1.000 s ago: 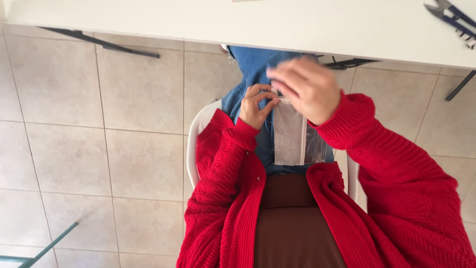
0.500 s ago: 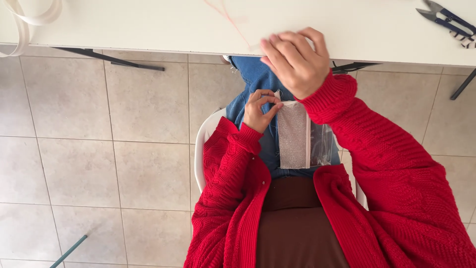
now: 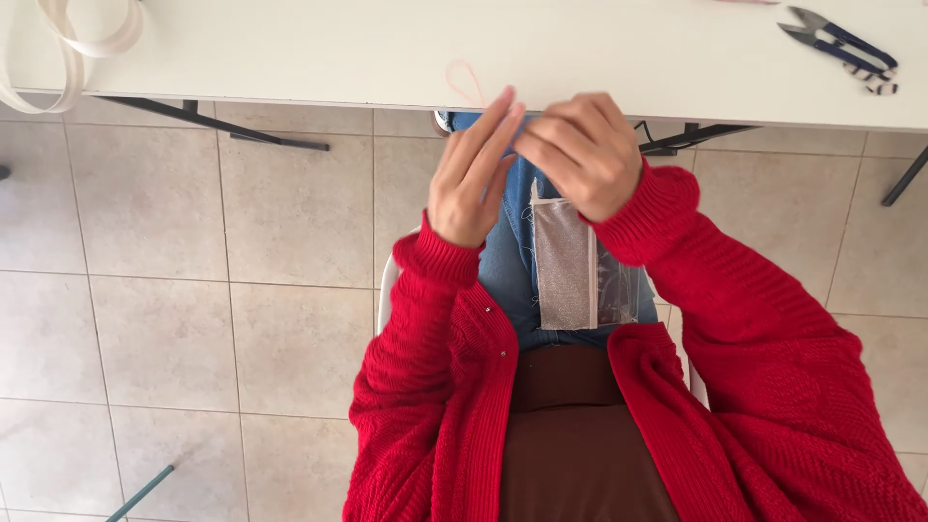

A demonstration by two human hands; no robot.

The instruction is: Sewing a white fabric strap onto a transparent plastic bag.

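Head view: both hands raised just below the counter's [image 3: 290,58] near edge. Left hand [image 3: 474,174] with fingers straight, tips meeting the right hand [image 3: 580,155] — right grip narrow, pinched, apparently on a thin pink thread [image 3: 464,82] looping over the edge. Silvery mesh pouch [image 3: 570,266] in the lap on blue denim. Snips [image 3: 841,43] untouched at the far right corner — stitching seemingly unfinished, thread uncut.
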